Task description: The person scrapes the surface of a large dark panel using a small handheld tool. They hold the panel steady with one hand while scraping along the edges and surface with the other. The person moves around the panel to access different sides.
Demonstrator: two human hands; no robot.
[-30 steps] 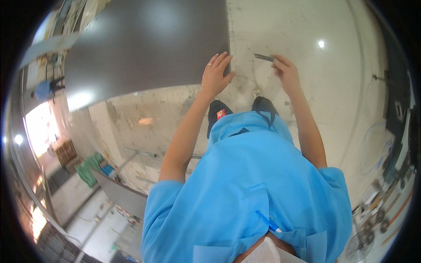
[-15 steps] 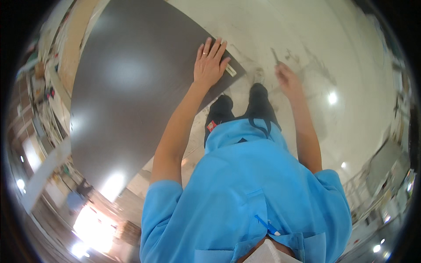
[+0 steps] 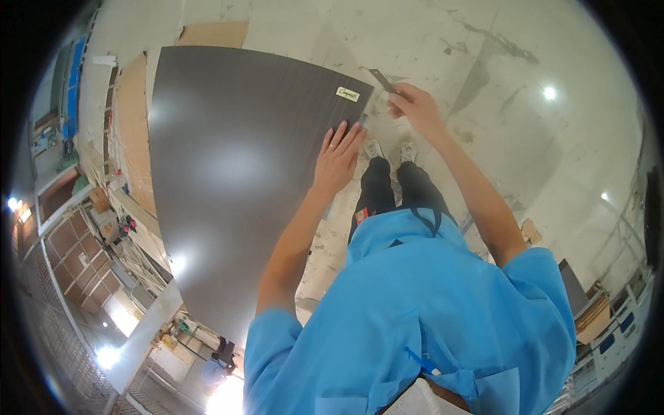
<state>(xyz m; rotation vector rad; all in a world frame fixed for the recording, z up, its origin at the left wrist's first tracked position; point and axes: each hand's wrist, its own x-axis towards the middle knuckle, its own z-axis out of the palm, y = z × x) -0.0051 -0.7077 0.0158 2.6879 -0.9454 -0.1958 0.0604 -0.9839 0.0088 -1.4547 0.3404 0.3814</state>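
A large dark grey-brown panel [image 3: 235, 124] lies to my left, its narrow corner pointing up and right. My left hand [image 3: 337, 160] rests flat near that corner, fingers stretched out along the panel's right edge. A small pale label [image 3: 347, 94] is stuck on the panel just beyond my fingertips. In my right hand [image 3: 418, 111] I grip a flat, narrow metal tool [image 3: 381, 80], like a file or a blade; its exact kind is unclear. The tool's far end is beside the panel's corner, and I cannot tell whether it touches.
Brown cardboard sheets [image 3: 216, 34] show beyond the panel's far edge. Wood strips and clutter [image 3: 142, 228] line the left side. My shoes [image 3: 408, 151] stand on the pale, stained concrete floor [image 3: 477, 41]. Stacked boards [image 3: 593, 319] lean at the lower right.
The view has turned. My right hand has come in toward the panel's corner with the metal tool. My left hand now sits below the label, along the edge, instead of beside it.
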